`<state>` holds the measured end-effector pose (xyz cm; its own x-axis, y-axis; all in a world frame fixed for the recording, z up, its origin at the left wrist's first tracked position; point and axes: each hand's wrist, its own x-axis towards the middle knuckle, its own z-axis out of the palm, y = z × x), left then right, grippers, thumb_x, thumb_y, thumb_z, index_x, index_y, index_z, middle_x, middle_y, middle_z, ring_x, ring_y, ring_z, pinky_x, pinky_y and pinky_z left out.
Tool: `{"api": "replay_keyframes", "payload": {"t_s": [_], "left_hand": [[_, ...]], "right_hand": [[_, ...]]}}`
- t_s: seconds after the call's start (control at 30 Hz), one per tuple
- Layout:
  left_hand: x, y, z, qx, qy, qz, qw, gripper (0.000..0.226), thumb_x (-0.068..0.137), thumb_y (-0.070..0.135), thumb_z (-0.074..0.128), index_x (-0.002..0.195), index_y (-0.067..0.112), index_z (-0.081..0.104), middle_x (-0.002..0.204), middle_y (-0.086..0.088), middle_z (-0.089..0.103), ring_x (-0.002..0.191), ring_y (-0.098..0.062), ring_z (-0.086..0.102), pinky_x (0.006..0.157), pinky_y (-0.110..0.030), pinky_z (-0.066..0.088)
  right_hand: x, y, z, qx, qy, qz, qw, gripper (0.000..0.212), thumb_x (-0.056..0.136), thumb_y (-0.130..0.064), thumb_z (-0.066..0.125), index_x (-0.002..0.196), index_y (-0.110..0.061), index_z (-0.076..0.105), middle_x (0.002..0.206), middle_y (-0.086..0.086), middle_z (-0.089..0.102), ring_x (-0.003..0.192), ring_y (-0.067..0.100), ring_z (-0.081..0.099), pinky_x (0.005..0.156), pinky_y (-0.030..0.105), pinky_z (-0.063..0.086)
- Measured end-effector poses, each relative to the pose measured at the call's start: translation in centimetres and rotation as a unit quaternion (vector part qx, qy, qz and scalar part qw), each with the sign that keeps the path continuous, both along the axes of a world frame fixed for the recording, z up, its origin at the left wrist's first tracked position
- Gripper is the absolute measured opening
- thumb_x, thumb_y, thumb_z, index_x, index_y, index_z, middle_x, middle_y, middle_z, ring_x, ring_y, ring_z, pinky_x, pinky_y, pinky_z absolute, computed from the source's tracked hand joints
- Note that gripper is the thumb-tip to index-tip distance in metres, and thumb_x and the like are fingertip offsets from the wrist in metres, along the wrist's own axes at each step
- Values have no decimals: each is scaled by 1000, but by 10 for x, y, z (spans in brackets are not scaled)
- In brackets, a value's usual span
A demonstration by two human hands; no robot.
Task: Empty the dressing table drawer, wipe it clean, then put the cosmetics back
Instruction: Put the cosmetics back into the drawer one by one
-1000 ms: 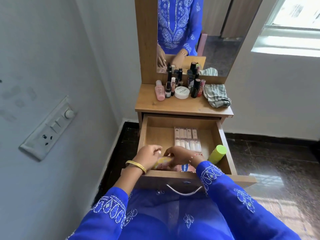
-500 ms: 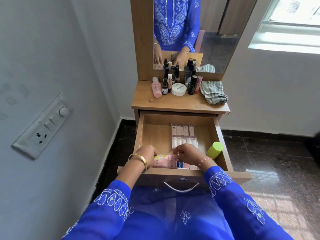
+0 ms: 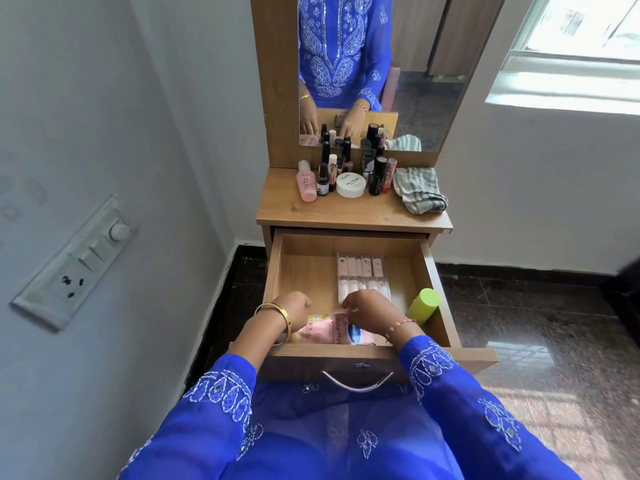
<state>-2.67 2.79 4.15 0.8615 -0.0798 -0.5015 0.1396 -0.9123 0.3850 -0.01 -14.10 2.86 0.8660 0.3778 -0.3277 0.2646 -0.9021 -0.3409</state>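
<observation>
Blue embroidered sleeves reach from the near edge into the open drawer, whose front panel carries a curved metal handle. At the drawer's near end both hands meet over a pink packet lying flat on the drawer floor. The left hand, with a gold bangle on its wrist, has its fingers curled at the packet's left end; whether they actually pinch it cannot be told, since the fingertips are hidden behind the knuckles. The right hand, a beaded thread on its wrist, is curled too, fingertips down on the packet's upper edge, and the grip is likewise hard to make out. A blue patch shows on the packet beside the right wrist; its print is partly covered. Right of the hands a lime-green tube leans against the drawer's right wall. Beyond the hands lies a clear tray of nail tips. Farther back, on the desk above the drawer, stand a pink bottle, a white jar and dark tubes, with a striped cloth at the right.
</observation>
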Motion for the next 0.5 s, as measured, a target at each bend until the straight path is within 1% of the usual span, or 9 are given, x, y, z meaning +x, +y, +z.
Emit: {"api": "replay_keyframes", "payload": {"t_s": [0.1,0.13,0.2,0.23,0.27,0.33,0.4,0.43,0.5], "left_hand": [[11,3,12,-65,-38,22,997,42,91,3,41,130,14,50,139,-3,48,127,-22,47,103,-31,38],[17,5,16,-91,-58,38,993,40,91,3,43,128,14,52,137,-3,51,125,-21,49,102,-30,39],[29,9,26,-142,-101,74,982,37,91,3,44,124,13,57,131,-4,57,121,-19,52,97,-25,39],[36,11,31,-163,-122,93,975,35,91,3,43,122,13,58,127,-5,59,118,-19,54,93,-23,40],[43,13,35,-184,-144,118,965,33,92,4,44,119,13,60,124,-6,61,115,-20,55,91,-23,40],[56,19,45,-217,-182,171,944,29,92,8,46,114,14,64,119,-7,64,111,-24,57,91,-28,43],[68,25,53,-244,-210,207,924,27,91,8,47,111,15,66,115,-9,65,110,-27,57,94,-34,44],[73,28,56,-255,-219,218,916,27,91,7,48,110,14,66,114,-9,66,109,-27,57,94,-34,44],[80,32,61,-264,-232,238,905,27,91,8,49,110,15,65,115,-7,66,109,-25,58,95,-33,44]], "right_hand": [[10,8,18,44,-42,5,998,27,88,-10,55,113,-10,65,114,10,67,103,24,63,93,31,49],[15,12,27,63,-68,-2,996,23,88,-10,54,107,-8,67,109,11,69,100,25,64,90,30,49],[30,23,46,102,-122,-31,987,17,87,-12,54,95,-5,68,97,14,70,93,29,64,78,28,46],[37,30,56,120,-141,-41,982,15,87,-12,54,91,-5,67,94,14,70,91,30,63,74,27,45],[46,37,64,136,-158,-44,977,14,87,-12,54,91,-6,66,93,14,69,89,30,63,76,28,47],[63,53,76,145,-193,-30,970,18,87,-9,54,101,-7,64,106,14,63,96,30,61,87,35,50],[81,69,84,119,-204,-7,972,34,87,-8,54,121,-10,55,125,15,51,111,31,53,98,38,46],[89,77,86,97,-202,5,975,41,87,-8,52,128,-11,48,131,16,44,117,32,48,101,40,44],[101,90,85,40,-204,22,978,48,89,-8,49,135,-11,37,138,20,35,123,36,42,102,44,43]]}}
